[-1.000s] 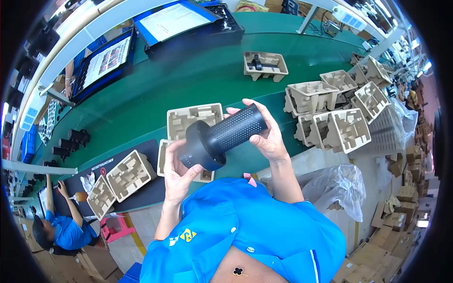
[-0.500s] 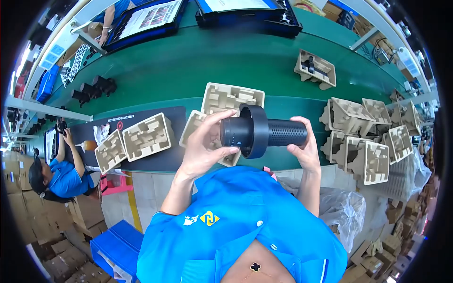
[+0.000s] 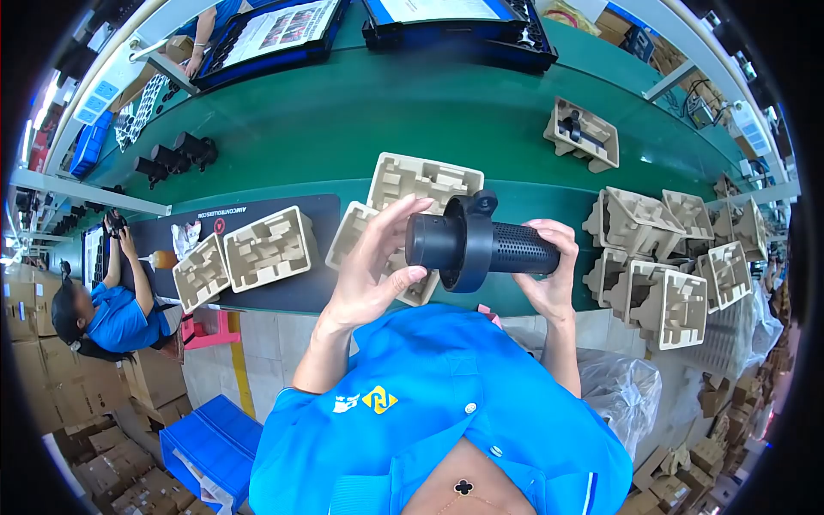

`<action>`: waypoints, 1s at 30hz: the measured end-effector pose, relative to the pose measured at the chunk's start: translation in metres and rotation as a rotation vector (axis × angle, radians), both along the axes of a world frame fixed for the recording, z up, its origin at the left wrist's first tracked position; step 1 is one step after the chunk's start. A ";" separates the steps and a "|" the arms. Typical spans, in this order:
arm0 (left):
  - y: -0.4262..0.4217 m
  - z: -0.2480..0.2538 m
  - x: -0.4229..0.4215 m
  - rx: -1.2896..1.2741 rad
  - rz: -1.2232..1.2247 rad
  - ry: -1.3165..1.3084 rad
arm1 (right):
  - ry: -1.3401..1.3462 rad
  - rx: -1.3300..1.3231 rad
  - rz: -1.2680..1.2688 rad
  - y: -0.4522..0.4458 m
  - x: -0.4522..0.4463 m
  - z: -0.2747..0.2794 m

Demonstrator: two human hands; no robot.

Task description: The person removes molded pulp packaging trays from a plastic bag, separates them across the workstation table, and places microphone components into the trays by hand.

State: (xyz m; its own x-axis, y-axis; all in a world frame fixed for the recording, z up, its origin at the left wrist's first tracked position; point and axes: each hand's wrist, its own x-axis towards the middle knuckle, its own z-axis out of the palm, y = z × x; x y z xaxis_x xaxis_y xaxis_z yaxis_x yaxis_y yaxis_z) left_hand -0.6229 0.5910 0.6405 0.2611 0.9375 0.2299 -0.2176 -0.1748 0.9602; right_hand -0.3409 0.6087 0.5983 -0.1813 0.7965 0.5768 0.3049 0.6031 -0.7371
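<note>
A black cylinder with a perforated section and a wide ring around its middle lies crosswise in front of my chest. A small round lug sticks up from the ring. My left hand cups the smooth left end, thumb below and fingers above. Wrapped around the perforated right end is my right hand, its fingers over the top. Behind the cylinder, two moulded pulp trays, one at the back and one at the left, rest on the bench, partly hidden.
More pulp trays stand left and stacked right. One farther tray holds a black part. Black cylindrical units sit on the green bench. Two dark cases lie at the back. A co-worker works at left.
The cylinder has turned about its long axis, bringing the lug into view at the top and hiding the small markings. My right hand's fingers have shifted over its end.
</note>
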 end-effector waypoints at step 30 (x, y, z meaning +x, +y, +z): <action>0.040 -0.185 -0.096 -0.144 0.614 0.970 | -0.534 -0.229 -0.174 0.069 -0.058 -0.084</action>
State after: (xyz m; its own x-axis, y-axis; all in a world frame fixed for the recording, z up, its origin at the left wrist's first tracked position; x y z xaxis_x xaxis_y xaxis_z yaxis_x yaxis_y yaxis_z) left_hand -0.7191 0.6305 0.4555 -0.2393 0.9689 0.0631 0.7056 0.1289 0.6967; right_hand -0.3990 0.6778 0.5148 -0.2549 0.9336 0.2519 0.7484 0.3554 -0.5599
